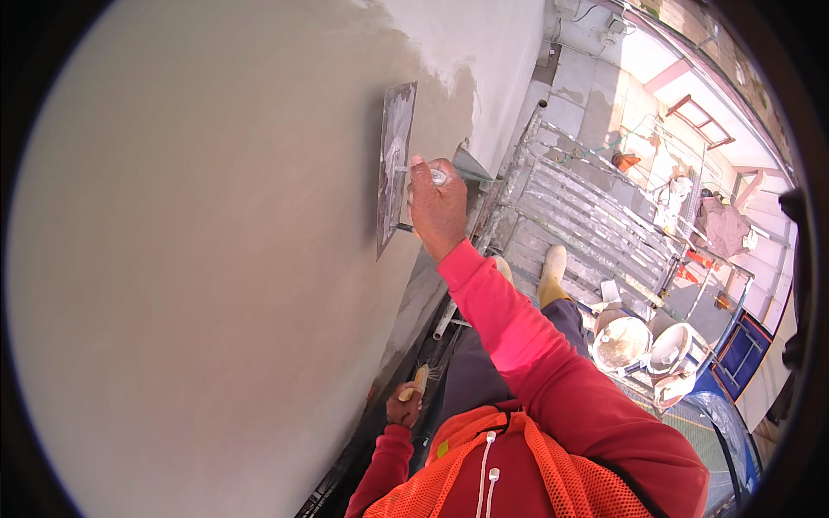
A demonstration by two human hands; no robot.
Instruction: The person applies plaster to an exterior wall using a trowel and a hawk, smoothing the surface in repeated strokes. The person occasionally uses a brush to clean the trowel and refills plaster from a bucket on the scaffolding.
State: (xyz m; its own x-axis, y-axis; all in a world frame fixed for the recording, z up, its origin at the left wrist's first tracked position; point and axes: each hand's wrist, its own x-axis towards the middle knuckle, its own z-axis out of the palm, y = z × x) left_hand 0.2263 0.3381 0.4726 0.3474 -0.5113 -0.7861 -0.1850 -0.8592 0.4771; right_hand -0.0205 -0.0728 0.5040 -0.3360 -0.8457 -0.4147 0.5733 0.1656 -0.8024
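The person's right hand [438,209], reaching out from a bright red sleeve [527,345], had its fingers curled closed around the handle of a flat, rectangular metal plastering trowel [395,164] smeared with grey. The trowel's long blade stood nearly upright at the broad, smooth, grey-beige plastered wall [216,259], near the ragged edge where the damp coat met a paler surface; whether the whole blade touched the wall could not be told. Lower down, close to the foot of the wall, the left hand [402,407] was closed around a pale yellow brush [420,378] with light bristles, though some of its fingers were hidden. The person's pale yellow boots [553,272] stood on a slatted, plaster-spattered scaffold platform [596,220], and to the right of the legs sat round, whitish, plaster-stained buckets [622,344], side by side.
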